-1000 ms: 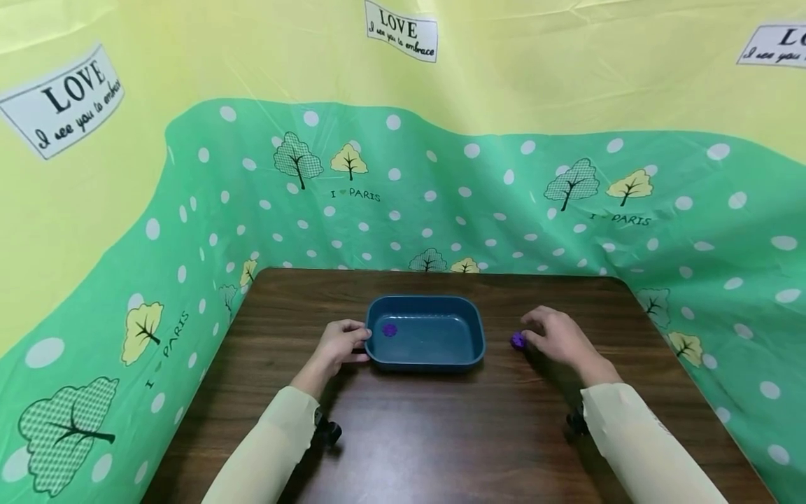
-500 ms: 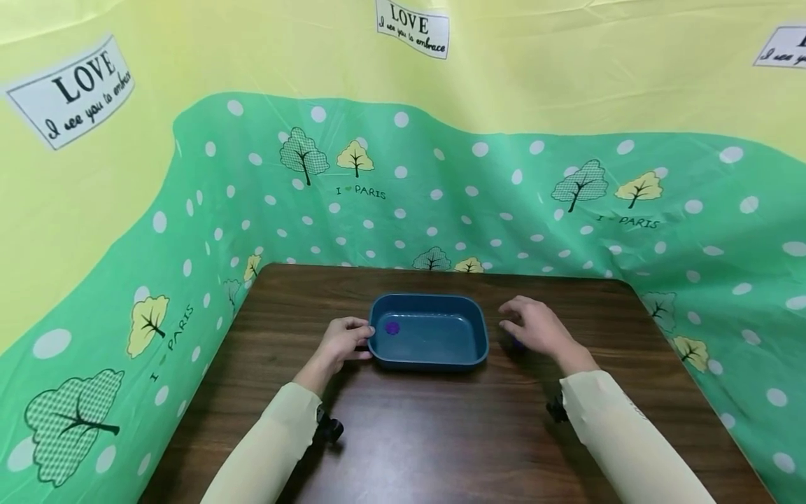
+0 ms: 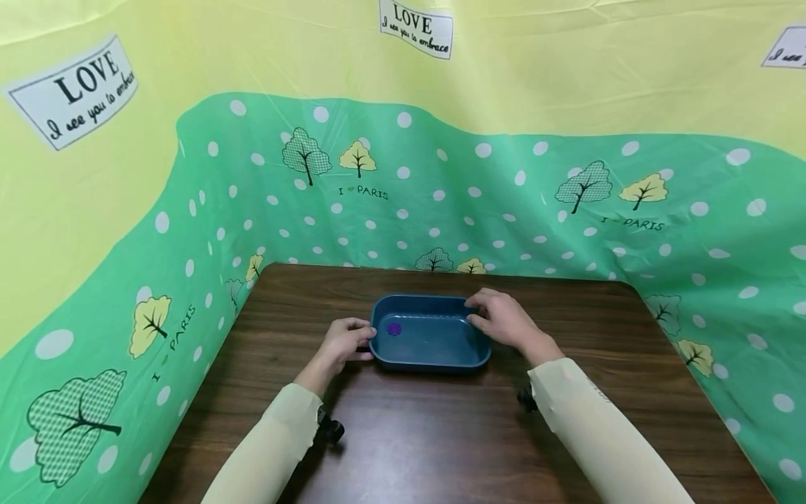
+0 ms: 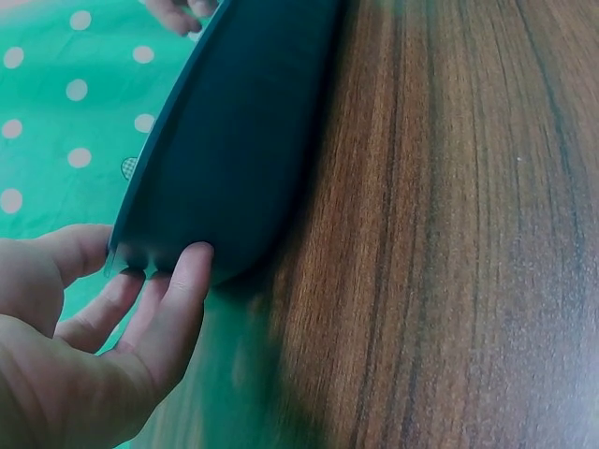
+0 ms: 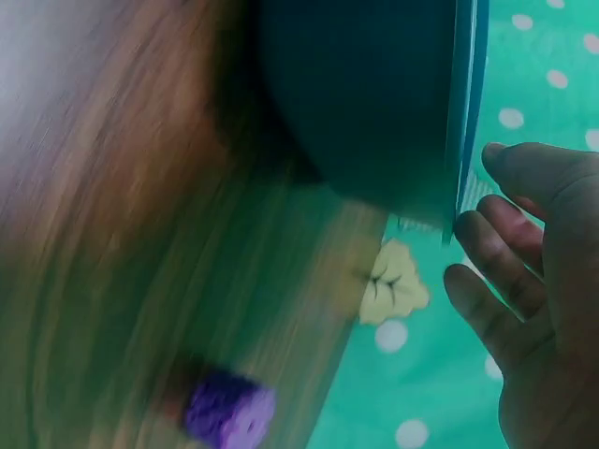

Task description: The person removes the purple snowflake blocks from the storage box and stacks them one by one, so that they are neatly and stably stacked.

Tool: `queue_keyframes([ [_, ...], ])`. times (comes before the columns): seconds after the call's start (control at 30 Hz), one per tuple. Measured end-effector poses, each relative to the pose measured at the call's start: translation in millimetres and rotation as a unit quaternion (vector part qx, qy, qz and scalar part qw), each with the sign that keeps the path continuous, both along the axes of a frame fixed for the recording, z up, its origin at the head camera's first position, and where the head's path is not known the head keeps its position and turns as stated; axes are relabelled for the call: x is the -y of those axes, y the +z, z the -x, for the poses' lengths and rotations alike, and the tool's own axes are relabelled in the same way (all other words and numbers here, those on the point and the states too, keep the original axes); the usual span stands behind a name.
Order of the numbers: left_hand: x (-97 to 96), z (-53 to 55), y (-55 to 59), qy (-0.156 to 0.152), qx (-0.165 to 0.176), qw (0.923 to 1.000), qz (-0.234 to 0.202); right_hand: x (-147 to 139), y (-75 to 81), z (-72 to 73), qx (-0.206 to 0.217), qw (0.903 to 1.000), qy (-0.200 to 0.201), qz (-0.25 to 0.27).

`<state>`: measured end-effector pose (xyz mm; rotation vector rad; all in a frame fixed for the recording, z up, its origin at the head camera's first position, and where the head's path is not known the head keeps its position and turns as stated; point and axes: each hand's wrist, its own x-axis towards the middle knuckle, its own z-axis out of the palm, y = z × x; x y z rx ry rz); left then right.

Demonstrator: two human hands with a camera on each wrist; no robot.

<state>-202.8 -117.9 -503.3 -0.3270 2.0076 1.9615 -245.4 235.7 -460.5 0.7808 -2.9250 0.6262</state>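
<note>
A dark blue rectangular dish (image 3: 434, 365) with rounded corners stands on the table. Inside it, near the left end, lies a small purple flower-shaped piece (image 3: 394, 329). My left hand (image 3: 343, 346) pinches the dish's left end, thumb at the rim and fingertips against the outer wall, as the left wrist view shows. My right hand (image 3: 504, 322) hovers at the dish's right end, its fingers (image 5: 487, 304) loosely bent and holding nothing; contact with the rim is unclear. Another purple piece (image 5: 229, 412), blurred, sits on the table below that hand; in the head view the hand hides it.
A brown wood-grain table (image 3: 428, 434) carries everything. Behind it and along both sides hangs a green and yellow printed cloth (image 3: 403, 210). Black wrist cameras (image 3: 330, 428) sit under both sleeves.
My right hand has moved left from beside the purple piece on the table to the dish's right end, leaving that piece behind. My left hand keeps its grip on the dish.
</note>
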Motion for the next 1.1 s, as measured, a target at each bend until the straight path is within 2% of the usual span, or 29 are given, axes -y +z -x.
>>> queue_keyframes([
  [0.2,-0.2,0.9,-2.2,0.003,-0.001,1.0,0.001,28,-3.6,4.3,0.011,0.9998,0.014,-0.005],
  [0.63,0.7,1.6,-3.5,0.006,-0.001,1.0,-0.004,86,-16.4,12.9,0.065,0.9968,0.04,-0.021],
  [0.9,0.9,1.3,-5.1,0.007,-0.001,0.9999,-0.008,116,-24.0,15.6,0.107,0.9931,0.041,-0.025],
  [1.1,0.9,1.3,-4.9,0.008,0.001,0.9999,-0.007,131,-28.9,14.8,0.115,0.9919,0.044,-0.032],
])
